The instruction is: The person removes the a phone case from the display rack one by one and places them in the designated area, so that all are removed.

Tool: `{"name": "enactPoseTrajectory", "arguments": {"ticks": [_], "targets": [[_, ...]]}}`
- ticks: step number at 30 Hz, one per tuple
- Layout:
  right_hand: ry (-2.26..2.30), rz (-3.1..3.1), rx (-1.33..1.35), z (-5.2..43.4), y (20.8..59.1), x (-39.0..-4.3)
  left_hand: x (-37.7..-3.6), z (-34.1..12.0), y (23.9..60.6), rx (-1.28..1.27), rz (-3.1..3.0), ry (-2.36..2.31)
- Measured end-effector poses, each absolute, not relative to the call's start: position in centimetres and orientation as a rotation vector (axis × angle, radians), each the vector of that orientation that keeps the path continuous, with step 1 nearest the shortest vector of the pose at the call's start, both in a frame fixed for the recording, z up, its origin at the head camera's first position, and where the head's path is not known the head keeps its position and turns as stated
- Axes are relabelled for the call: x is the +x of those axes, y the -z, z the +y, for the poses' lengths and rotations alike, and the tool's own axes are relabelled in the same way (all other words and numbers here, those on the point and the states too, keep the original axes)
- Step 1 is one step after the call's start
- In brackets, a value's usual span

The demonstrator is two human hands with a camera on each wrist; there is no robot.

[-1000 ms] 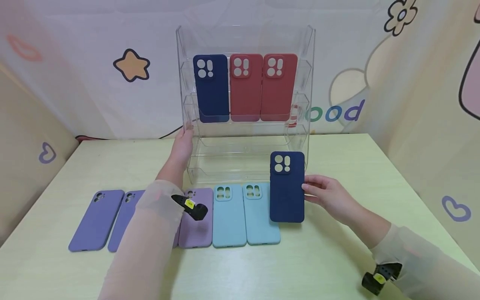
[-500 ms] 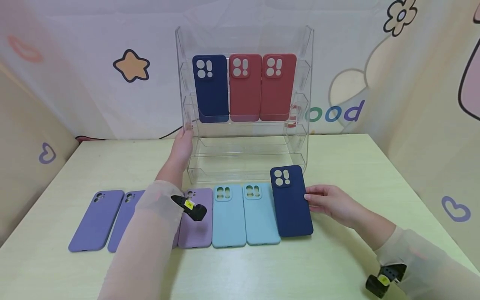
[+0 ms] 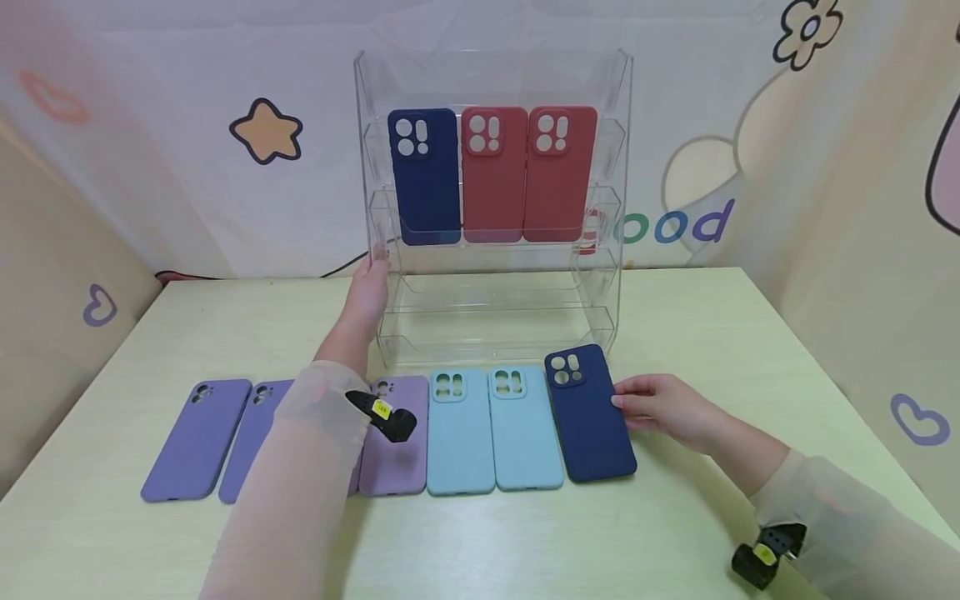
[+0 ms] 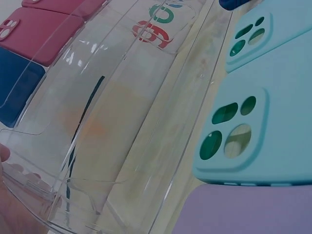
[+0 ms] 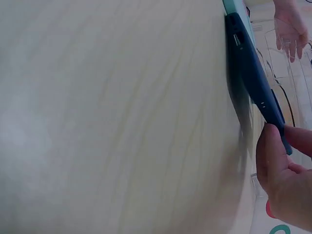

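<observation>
A dark blue phone case (image 3: 592, 417) lies on the pale green table (image 3: 675, 317), just right of two light blue cases (image 3: 459, 433). My right hand (image 3: 626, 404) pinches its right edge; the right wrist view shows thumb and finger (image 5: 270, 156) on the case (image 5: 251, 73). My left hand (image 3: 372, 267) holds the left side wall of a clear acrylic rack (image 3: 607, 167), its fingertips showing through the plastic (image 4: 122, 122). On the rack's upper shelf stand a dark blue case (image 3: 423, 179) and two red cases (image 3: 491, 179).
Left of the light blue cases lie a lilac case (image 3: 397, 450) and two purple ones (image 3: 197, 437). The rack's lower shelves hold nothing. A printed cloth backdrop (image 3: 187, 167) hangs behind the table.
The dark blue case, held upright in front of the rack a second ago, has come down flat onto the table beside the light blue cases. The left hand stayed on the rack.
</observation>
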State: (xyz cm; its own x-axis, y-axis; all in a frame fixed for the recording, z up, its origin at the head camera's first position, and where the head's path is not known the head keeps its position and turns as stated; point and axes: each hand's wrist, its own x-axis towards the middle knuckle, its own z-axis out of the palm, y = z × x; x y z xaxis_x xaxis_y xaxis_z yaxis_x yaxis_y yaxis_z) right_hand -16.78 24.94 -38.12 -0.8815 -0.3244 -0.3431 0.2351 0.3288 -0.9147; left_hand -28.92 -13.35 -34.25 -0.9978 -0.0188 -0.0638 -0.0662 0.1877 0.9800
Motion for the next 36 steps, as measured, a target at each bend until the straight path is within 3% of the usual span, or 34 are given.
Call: {"name": "enactPoseTrajectory", "arguments": {"ticks": [20,26,36], "targets": [[1.240,2.386,-0.086,23.9,38.2,-17.2,-29.2,-13.5,34.6,-0.106,2.355,-1.994],[1.139,2.491,-0.142,23.4,38.1,-17.0,-27.5,-13.0,32.7,-0.082,2.323,-1.995],[0.867,2.679,-0.330,23.1,37.6,-17.2,-29.2,-13.6,34.7,-0.048,2.354,-2.009]]}}
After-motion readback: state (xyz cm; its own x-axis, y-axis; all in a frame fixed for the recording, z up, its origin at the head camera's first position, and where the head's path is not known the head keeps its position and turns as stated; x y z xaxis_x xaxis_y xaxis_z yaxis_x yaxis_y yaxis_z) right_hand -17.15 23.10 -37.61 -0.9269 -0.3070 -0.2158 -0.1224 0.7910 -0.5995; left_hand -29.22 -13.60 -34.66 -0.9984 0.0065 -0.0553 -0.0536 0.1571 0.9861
